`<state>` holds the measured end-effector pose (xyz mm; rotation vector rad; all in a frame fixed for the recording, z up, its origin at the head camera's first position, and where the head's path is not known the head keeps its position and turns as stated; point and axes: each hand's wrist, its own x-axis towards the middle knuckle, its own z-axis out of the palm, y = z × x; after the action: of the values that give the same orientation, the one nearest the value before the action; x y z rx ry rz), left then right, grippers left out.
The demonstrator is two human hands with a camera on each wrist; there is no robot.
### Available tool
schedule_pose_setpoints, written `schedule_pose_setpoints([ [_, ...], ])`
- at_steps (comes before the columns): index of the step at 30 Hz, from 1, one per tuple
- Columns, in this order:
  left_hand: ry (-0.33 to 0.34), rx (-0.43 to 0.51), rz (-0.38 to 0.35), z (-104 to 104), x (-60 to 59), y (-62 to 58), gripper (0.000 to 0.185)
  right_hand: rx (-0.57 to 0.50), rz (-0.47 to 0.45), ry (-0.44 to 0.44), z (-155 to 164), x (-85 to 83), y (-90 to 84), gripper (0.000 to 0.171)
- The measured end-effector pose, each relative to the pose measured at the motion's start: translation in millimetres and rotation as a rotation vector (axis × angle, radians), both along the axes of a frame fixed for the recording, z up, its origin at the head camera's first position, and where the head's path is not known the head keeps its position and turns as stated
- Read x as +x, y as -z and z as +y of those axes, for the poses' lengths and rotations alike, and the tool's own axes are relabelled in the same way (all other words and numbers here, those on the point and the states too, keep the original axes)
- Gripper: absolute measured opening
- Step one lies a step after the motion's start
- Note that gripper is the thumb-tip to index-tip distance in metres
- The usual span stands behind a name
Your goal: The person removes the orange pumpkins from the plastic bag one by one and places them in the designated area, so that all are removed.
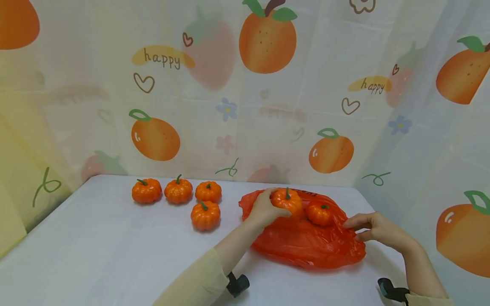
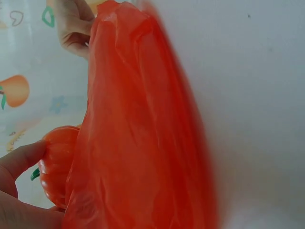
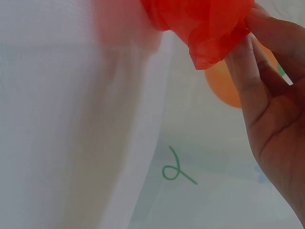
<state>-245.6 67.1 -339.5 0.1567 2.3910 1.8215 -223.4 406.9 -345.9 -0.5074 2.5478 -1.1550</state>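
My left hand grips a small orange pumpkin with a green stem, over the left part of a red plastic bag. Beside it a second pumpkin lies within the bag's folds. At the bag's right edge, my right hand pinches the plastic between thumb and fingers. The left wrist view shows the thumb and a finger around the held pumpkin, partly hidden behind the bag. In the right wrist view the fingers hold a bunched corner of the bag.
Several more pumpkins stand left of the bag on the white table: one at the far left, others to its right, and one nearer. A fruit-patterned curtain hangs behind the table.
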Motion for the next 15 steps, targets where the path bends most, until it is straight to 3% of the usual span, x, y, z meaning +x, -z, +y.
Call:
schedule_pose_setpoints([
  [11, 0.044, 0.062, 0.046, -33, -4.9, -17.5, 0.077, 0.004, 0.006, -0.001, 2, 1.2, 1.8, 0.035],
  [15, 0.032, 0.062, 0.061, -48, -7.8, -22.7, 0.078, -0.007, 0.002, -0.003, 2, 1.2, 1.9, 0.035],
])
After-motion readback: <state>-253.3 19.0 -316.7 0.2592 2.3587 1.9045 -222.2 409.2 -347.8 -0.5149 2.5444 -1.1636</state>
